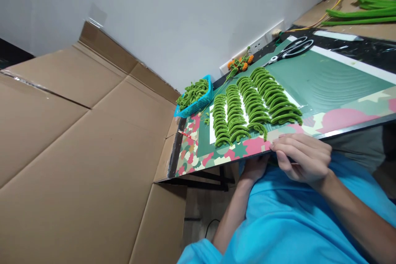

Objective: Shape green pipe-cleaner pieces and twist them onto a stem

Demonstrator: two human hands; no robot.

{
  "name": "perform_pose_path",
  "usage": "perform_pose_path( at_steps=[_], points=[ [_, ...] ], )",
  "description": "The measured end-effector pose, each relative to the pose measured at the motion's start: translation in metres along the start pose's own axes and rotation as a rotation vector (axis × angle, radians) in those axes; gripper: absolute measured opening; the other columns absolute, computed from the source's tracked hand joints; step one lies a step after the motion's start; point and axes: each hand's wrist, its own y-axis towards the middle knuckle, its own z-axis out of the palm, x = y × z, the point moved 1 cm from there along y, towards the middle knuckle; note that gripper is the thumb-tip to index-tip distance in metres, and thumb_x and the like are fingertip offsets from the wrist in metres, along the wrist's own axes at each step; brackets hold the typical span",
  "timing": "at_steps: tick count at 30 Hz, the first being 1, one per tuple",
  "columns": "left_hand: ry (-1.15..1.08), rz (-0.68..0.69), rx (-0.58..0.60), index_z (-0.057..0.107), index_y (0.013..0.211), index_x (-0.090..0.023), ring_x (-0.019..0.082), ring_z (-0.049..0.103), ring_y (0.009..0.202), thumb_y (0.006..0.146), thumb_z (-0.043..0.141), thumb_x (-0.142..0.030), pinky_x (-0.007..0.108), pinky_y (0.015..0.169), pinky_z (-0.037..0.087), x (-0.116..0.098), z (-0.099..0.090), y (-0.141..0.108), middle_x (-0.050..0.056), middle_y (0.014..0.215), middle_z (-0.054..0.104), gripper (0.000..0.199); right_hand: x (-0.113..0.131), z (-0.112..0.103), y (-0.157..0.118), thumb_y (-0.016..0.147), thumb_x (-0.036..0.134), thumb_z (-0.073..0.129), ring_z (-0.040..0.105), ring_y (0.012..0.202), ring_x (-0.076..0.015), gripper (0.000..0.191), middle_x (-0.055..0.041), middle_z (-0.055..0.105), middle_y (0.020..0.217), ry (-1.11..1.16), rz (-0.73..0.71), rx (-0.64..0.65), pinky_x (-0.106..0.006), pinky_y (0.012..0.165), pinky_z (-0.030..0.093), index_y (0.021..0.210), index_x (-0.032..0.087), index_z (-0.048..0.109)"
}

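Several rows of curved, fuzzy green pieces (236,109) lie on white paper over the green mat (315,78). My right hand (305,156) is at the table's front edge, fingers curled and pressed together at the tips; what they hold, if anything, is too small to make out. The nearest green pieces lie just beyond its fingertips. My left hand (256,166) is lower and to the left, under the table edge, with its fingers hidden.
A blue basket (198,104) of green pieces stands at the mat's left back. Orange-tipped stems (240,64), black scissors (291,51), a white pen-like tool (337,36) and long green strips (361,13) lie farther back. Cardboard (102,161) stands at the left.
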Motion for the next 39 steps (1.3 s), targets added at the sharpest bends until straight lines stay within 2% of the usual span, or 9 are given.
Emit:
perform_pose_path(
  at_steps=[8, 14, 19, 23, 28, 33, 39],
  points=[
    [-0.024, 0.012, 0.004, 0.061, 0.142, -0.027, 0.027, 0.043, 0.154, 0.102, 0.051, -0.046, 0.049, 0.133, 0.03, 0.001, 0.0, -0.001, 0.004, 0.16, 0.053, 0.045, 0.0, -0.001, 0.002, 0.087, 0.009, 0.064, 0.072, 0.073, -0.0187, 0.011, -0.0024, 0.074, 0.074, -0.007, -0.012, 0.004, -0.03, 0.075, 0.06, 0.092, 0.018, 0.068],
    [0.069, 0.027, 0.011, 0.062, 0.136, -0.021, 0.025, 0.048, 0.149, 0.103, 0.045, -0.037, 0.045, 0.132, 0.032, -0.014, -0.002, -0.001, 0.008, 0.154, 0.059, 0.04, -0.002, -0.002, 0.003, 0.09, 0.014, 0.063, 0.07, 0.071, -0.0171, 0.006, -0.0021, 0.073, 0.074, -0.014, -0.009, -0.006, -0.029, 0.071, 0.057, 0.088, 0.018, 0.067],
    [0.115, 0.03, -0.006, 0.067, 0.126, -0.018, 0.027, 0.051, 0.147, 0.102, 0.041, -0.034, 0.041, 0.132, 0.03, -0.031, -0.004, -0.002, 0.009, 0.137, 0.071, 0.038, -0.003, 0.001, 0.002, 0.092, 0.016, 0.064, 0.069, 0.074, -0.0161, 0.005, -0.0015, 0.074, 0.076, -0.013, 0.019, -0.005, -0.029, 0.071, 0.055, 0.088, 0.019, 0.067],
    [0.133, 0.013, -0.017, 0.069, 0.123, -0.017, 0.029, 0.049, 0.148, 0.1, 0.044, -0.035, 0.041, 0.13, 0.033, -0.037, -0.006, -0.003, 0.01, 0.14, 0.069, 0.038, -0.003, 0.002, 0.004, 0.091, 0.014, 0.064, 0.069, 0.072, -0.0162, 0.007, -0.0021, 0.074, 0.076, -0.002, 0.016, -0.011, -0.029, 0.07, 0.054, 0.086, 0.018, 0.067],
    [0.093, 0.052, -0.002, 0.063, 0.136, -0.021, 0.025, 0.052, 0.146, 0.103, 0.044, -0.038, 0.039, 0.132, 0.032, -0.023, -0.005, -0.001, 0.007, 0.15, 0.063, 0.042, -0.001, 0.001, 0.004, 0.089, 0.011, 0.064, 0.069, 0.072, -0.0179, 0.007, -0.0034, 0.074, 0.074, -0.003, 0.002, -0.018, -0.03, 0.071, 0.056, 0.087, 0.016, 0.068],
    [0.01, 0.026, -0.006, 0.061, 0.141, -0.023, 0.026, 0.048, 0.15, 0.102, 0.049, -0.045, 0.048, 0.131, 0.034, -0.001, -0.002, 0.001, 0.006, 0.156, 0.057, 0.047, -0.001, 0.0, 0.002, 0.087, 0.009, 0.065, 0.071, 0.074, -0.0197, 0.009, -0.0045, 0.075, 0.075, 0.0, -0.013, -0.019, -0.032, 0.074, 0.058, 0.09, 0.015, 0.07],
    [-0.032, 0.015, -0.003, 0.058, 0.148, -0.027, 0.029, 0.045, 0.152, 0.101, 0.051, -0.048, 0.052, 0.131, 0.032, 0.003, 0.001, 0.001, 0.004, 0.161, 0.051, 0.052, 0.0, 0.0, 0.001, 0.086, 0.008, 0.065, 0.073, 0.076, -0.0196, 0.011, -0.0038, 0.075, 0.075, -0.016, -0.007, 0.005, -0.031, 0.076, 0.059, 0.089, 0.016, 0.071]
  ],
)
